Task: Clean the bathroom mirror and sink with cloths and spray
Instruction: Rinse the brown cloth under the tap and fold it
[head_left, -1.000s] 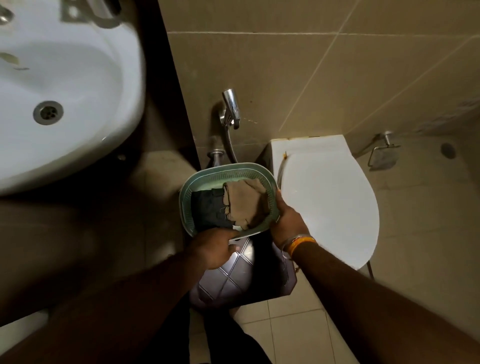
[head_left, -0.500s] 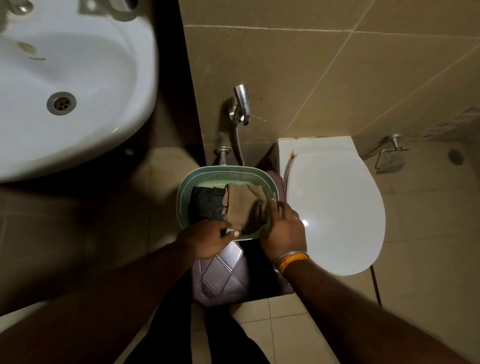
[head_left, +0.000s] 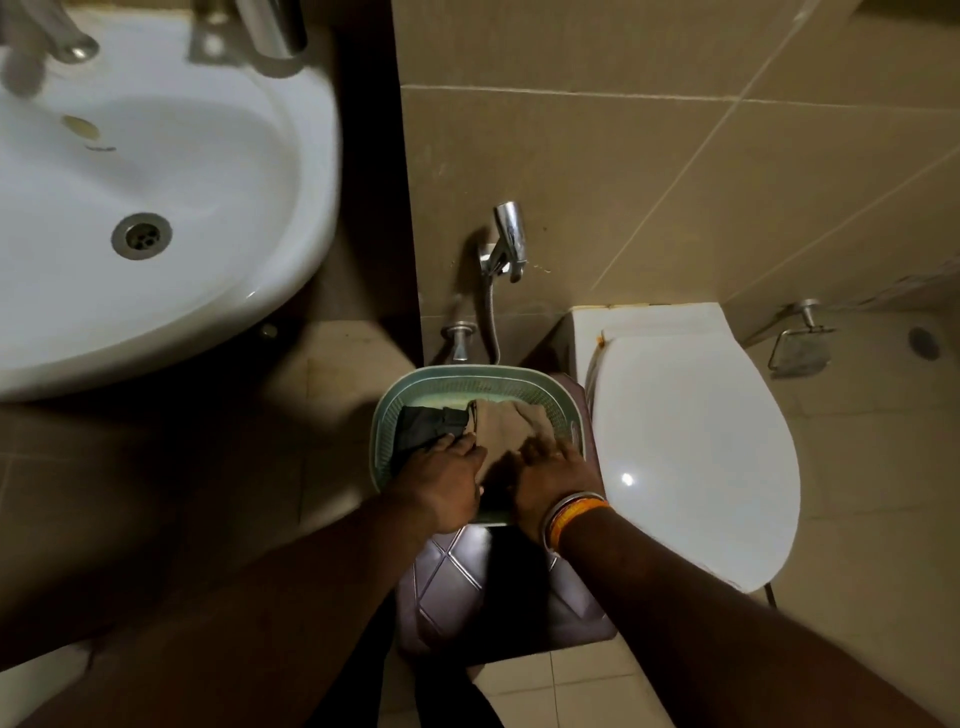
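The green basket (head_left: 470, 375) sits on a dark purple stool (head_left: 457, 577) in a narrow place: the white toilet lid (head_left: 691, 457) is just beside it on the right, and the tiled wall (head_left: 597, 171) with the spray hose (head_left: 506, 244) is close behind it. To the left of the basket there is open floor, and the white sink (head_left: 156, 197) hangs higher at the upper left, well apart from the basket.

The sink is cut off at the left and top edges of the view, and its tap is blurred. The near rim of the basket is hidden under both hands. The mirror is not in view.

Inside the basket lie two cloths side by side, a dark cloth (head_left: 423, 423) on the left and a tan cloth (head_left: 511, 423) on the right. The left hand (head_left: 444, 480) reaches in with fingers bent on the edge of the dark cloth. The right hand (head_left: 553, 480), with orange bangles (head_left: 571, 514) on the wrist, rests on the tan cloth with fingers spread rather flat, not closed around it.
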